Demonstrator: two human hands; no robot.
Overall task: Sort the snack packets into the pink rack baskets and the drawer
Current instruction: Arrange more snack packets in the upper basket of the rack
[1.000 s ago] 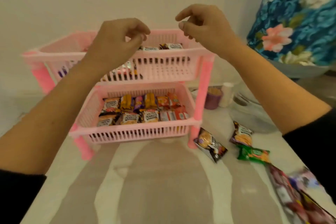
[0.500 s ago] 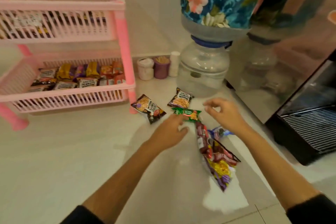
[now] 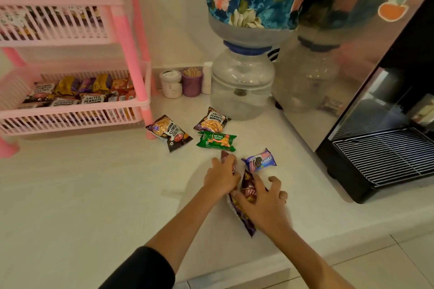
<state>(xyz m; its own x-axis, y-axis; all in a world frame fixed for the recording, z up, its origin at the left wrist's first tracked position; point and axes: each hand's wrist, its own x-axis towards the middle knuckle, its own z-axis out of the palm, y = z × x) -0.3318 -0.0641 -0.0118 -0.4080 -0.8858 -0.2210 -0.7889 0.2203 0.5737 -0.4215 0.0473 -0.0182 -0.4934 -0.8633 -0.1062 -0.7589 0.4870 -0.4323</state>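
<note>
"SALTED PEANUTS" reads on two packets on the counter: one (image 3: 168, 132) by the rack's front right leg, printed sideways, and one (image 3: 212, 120) just in front of the water jar. The same words stand on a packet (image 3: 92, 98) in the lower basket (image 3: 70, 117). A green packet (image 3: 216, 140) says "MOM'S MAGIC". A blue packet (image 3: 259, 161) says "OREO".
</note>
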